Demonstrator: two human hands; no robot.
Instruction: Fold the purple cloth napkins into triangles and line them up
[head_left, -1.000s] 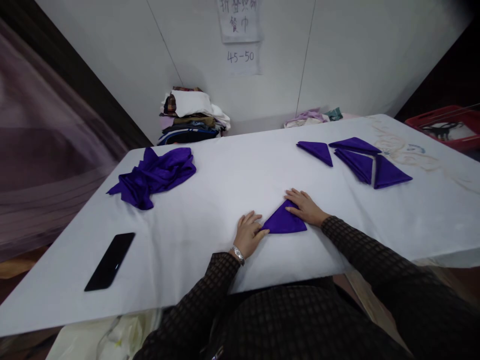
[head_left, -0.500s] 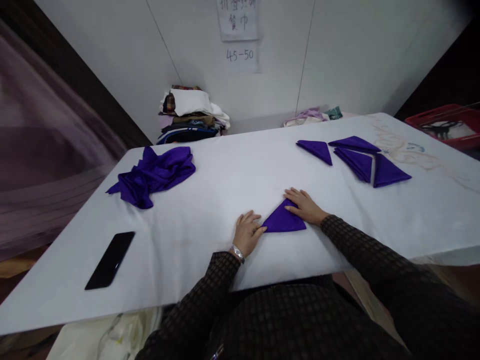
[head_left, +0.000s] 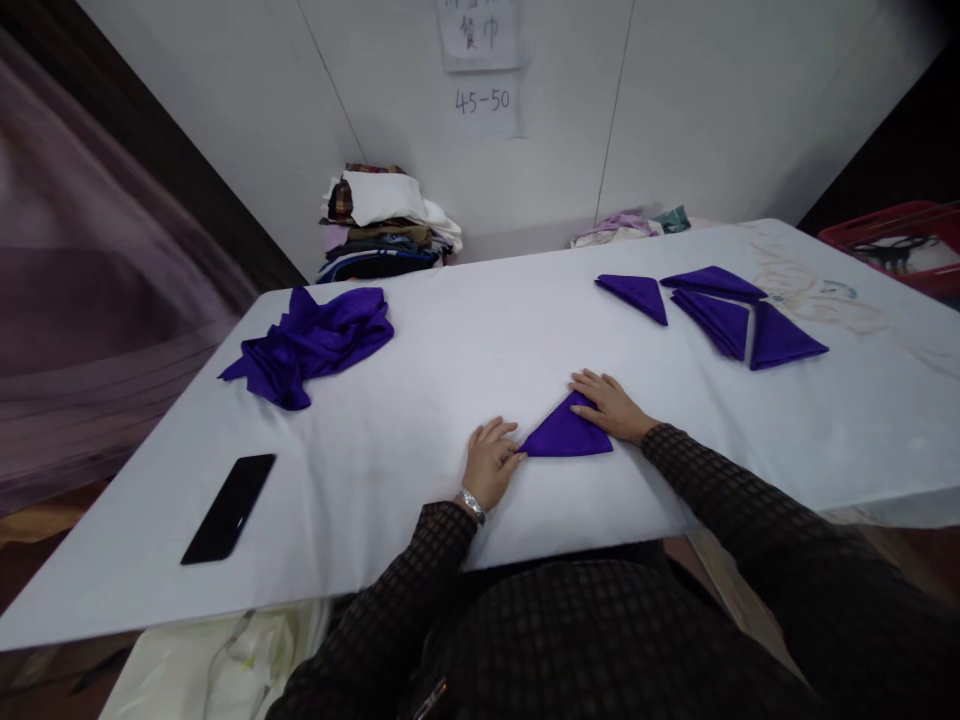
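A purple napkin [head_left: 564, 432], folded into a triangle, lies flat on the white-covered table [head_left: 420, 400] in front of me. My left hand [head_left: 491, 462] is at its left tip, thumb and forefinger together on the corner while the other fingers stretch out. My right hand [head_left: 609, 405] rests flat over the upper right part, fingers extended, hiding the top corner. At the far right lie several folded purple triangles: a separate one [head_left: 636, 296] and a group [head_left: 709, 322] beside it. A crumpled heap of purple cloth [head_left: 315, 340] sits at the far left.
A black phone [head_left: 229, 508] lies near the left front. Behind the table stand a stack of folded clothes [head_left: 386, 225] and more cloth [head_left: 622, 228]. A red basket [head_left: 900, 245] is beyond the right edge. Paper signs [head_left: 484, 100] hang on the wall.
The view has shifted slightly. My left thumb has drawn back a little at the napkin's left tip; my right hand stays in place on it.
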